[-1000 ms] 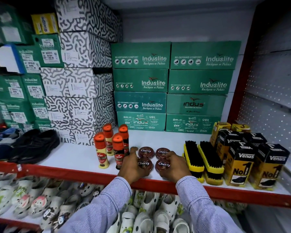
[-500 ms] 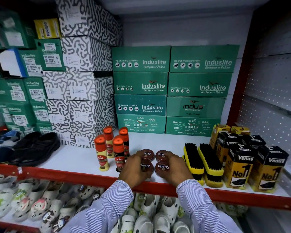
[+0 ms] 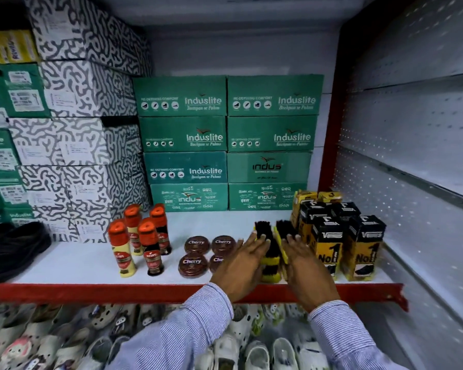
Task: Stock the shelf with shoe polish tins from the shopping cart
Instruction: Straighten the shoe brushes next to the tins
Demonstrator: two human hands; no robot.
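Four round brown Cherry polish tins (image 3: 197, 244) lie flat in a two-by-two group on the white shelf (image 3: 72, 263); the front right one is partly hidden by my left hand. My left hand (image 3: 242, 265) rests with fingers extended against the left side of two yellow-backed black brushes (image 3: 268, 237). My right hand (image 3: 304, 265) lies flat against their right side, fingers spread. Neither hand holds a tin. No shopping cart is in view.
Orange-capped polish bottles (image 3: 125, 247) stand left of the tins. Black-and-yellow Venus boxes (image 3: 364, 247) sit to the right, by the perforated side wall. Green Induslite boxes (image 3: 225, 142) and patterned shoe boxes fill the back. Black shoes (image 3: 14, 244) lie far left. A red rail (image 3: 91, 292) edges the shelf.
Both hands have left the tins and moved right, now flanking the two brushes. The four tins stay in their group on the shelf.
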